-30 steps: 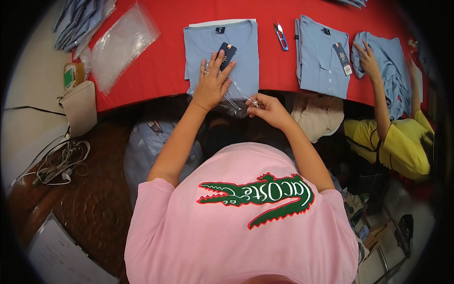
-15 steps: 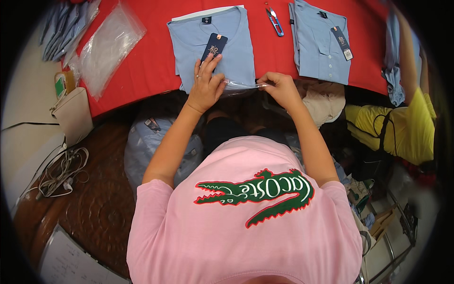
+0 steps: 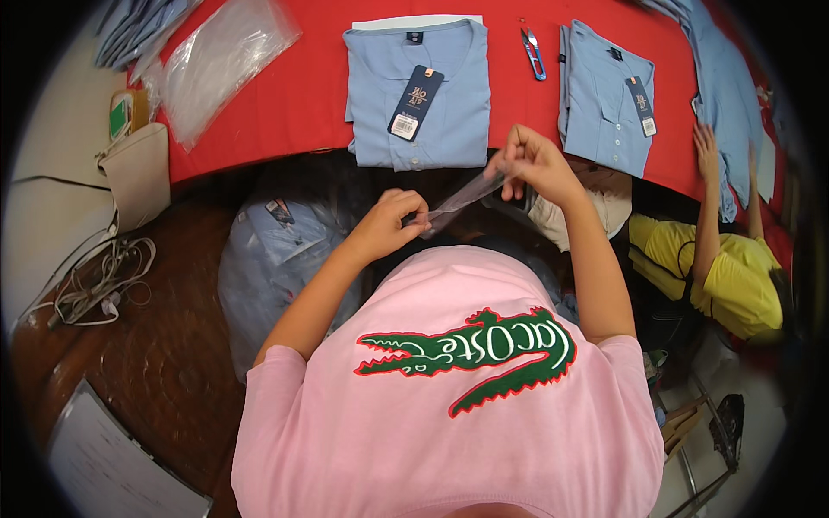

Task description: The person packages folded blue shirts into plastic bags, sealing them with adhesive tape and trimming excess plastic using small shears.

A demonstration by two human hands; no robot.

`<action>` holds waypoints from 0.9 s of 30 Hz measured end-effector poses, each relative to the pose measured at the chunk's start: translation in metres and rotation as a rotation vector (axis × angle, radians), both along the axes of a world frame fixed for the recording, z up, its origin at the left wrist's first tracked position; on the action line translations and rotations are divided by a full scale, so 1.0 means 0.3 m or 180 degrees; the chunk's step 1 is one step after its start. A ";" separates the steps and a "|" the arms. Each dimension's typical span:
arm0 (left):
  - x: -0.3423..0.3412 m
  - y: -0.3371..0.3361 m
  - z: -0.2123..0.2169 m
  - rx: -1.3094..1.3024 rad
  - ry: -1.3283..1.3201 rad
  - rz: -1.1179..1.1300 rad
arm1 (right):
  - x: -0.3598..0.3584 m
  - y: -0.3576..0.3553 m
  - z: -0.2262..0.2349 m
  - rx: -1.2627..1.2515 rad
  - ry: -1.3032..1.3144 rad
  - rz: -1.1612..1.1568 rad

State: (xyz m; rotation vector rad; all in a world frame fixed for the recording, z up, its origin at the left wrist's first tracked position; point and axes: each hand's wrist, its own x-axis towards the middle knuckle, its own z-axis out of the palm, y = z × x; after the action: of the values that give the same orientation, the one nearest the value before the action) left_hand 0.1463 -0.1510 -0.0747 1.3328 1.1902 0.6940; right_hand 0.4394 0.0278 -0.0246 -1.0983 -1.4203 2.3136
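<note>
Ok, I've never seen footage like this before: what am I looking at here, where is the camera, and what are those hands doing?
The camera sits on a person's head and looks down, so its wide lens bends the edges. The pink shirt at the bottom is the wearer's own. Their left hand and right hand each pinch an end of a clear plastic bag, stretched between them. Ahead is a red table with a folded blue shirt carrying a dark tag, a second folded blue shirt, small thread snips and a loose clear bag. At the right, a co-worker in yellow handles more blue cloth.
</note>
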 end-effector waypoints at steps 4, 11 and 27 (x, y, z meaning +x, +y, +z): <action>-0.030 -0.029 -0.025 -0.0744 -0.0049 -0.0703 | 0.022 -0.100 -0.027 -0.0362 -0.0122 0.0395; -0.071 0.016 -0.054 -0.0461 0.1248 -0.1415 | 0.034 -0.085 -0.099 0.0545 -0.1032 0.1674; -0.188 0.114 -0.104 0.0187 0.1666 0.0522 | -0.112 0.017 0.016 0.3417 -0.1158 0.0428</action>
State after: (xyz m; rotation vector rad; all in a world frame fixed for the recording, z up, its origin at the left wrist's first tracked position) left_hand 0.0899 -0.1167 -0.1059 1.5301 1.7224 0.5087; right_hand 0.4059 0.0328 -0.0197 -1.0491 -2.4387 1.0325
